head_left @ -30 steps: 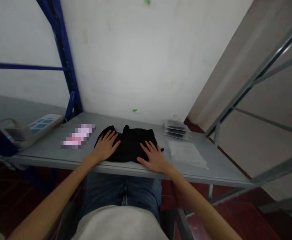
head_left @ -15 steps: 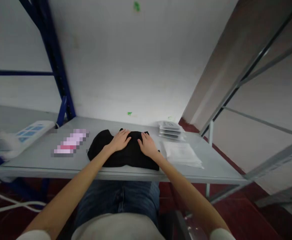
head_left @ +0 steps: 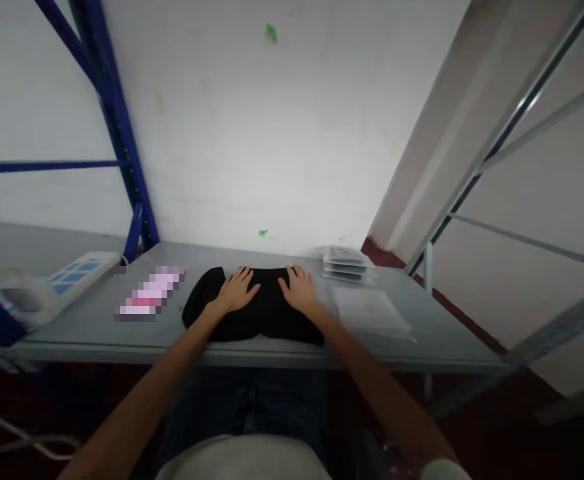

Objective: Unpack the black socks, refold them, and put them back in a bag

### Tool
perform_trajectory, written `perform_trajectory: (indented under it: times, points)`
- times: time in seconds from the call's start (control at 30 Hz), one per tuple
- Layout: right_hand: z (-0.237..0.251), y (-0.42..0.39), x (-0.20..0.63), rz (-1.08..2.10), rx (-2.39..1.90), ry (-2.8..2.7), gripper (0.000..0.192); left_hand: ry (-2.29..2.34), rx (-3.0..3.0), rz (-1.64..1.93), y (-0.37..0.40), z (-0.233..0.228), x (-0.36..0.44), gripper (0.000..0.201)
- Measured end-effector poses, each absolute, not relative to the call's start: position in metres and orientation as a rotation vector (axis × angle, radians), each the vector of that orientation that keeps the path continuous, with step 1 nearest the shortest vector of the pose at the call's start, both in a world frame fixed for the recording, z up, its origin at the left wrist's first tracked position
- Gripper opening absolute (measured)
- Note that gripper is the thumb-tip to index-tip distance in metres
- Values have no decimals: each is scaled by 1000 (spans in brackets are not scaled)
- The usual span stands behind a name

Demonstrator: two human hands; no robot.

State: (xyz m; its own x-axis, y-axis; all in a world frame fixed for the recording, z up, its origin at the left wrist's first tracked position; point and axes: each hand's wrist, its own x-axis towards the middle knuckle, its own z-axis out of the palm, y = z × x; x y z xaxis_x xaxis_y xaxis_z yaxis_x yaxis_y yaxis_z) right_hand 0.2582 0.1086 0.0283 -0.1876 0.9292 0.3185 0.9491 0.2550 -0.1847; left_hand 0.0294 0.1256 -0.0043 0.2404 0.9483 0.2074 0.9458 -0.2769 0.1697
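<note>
A black piece of folded cloth point(head_left: 262, 317), which looks like a garment, lies on the grey table point(head_left: 442, 327) right in front of me. Flat on its left part rests my left hand point(head_left: 237, 291), fingers stretched out and pointing away. My right hand point(head_left: 299, 289) presses on its right part, with the thumb spread to the left. Neither hand grips anything. The cloth's left end is rounded and lies outside my left hand; its exact kind I cannot make out.
Right of the cloth lie clear plastic bags point(head_left: 369, 310), with a stack of filled packets point(head_left: 346, 263) behind them. On the left are a blurred pink item point(head_left: 155, 292) and a white power strip point(head_left: 79, 277). A blue rack post point(head_left: 122, 133) rises at back left.
My left hand has slid slightly back toward me and left over the cloth. The cloth's far edge looks smoother now. The whole view has shifted a little.
</note>
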Motion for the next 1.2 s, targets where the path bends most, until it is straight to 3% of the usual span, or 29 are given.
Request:
perform_trajectory:
  times: [0.13,0.23,0.4,0.57,0.73,0.9,1.13,1.2]
  points:
    - [56,132,295,-351,-1713,-2114,63,1883,2474,502,123,-7,29,67]
    - [75,156,339,-430,-1826,-2176,79,1864,2491,566,120,-4,29,63]
    - [90,182,412,-418,-1991,-2254,87,1837,2576,798,113,4,28,48]
    - [84,185,443,-399,-2088,-2248,73,1818,2563,806,115,0,27,41]
    - [79,175,439,-509,-2070,-2159,54,1811,2545,806,117,-9,27,40]
    - [95,166,424,-684,-1983,-2045,49,1811,2549,895,112,0,28,40]
    - [87,131,326,-858,-1360,-2194,43,1589,2620,1406,94,27,32,77]
    - [70,112,288,-824,-1191,-2280,42,1520,2681,1442,89,32,32,73]
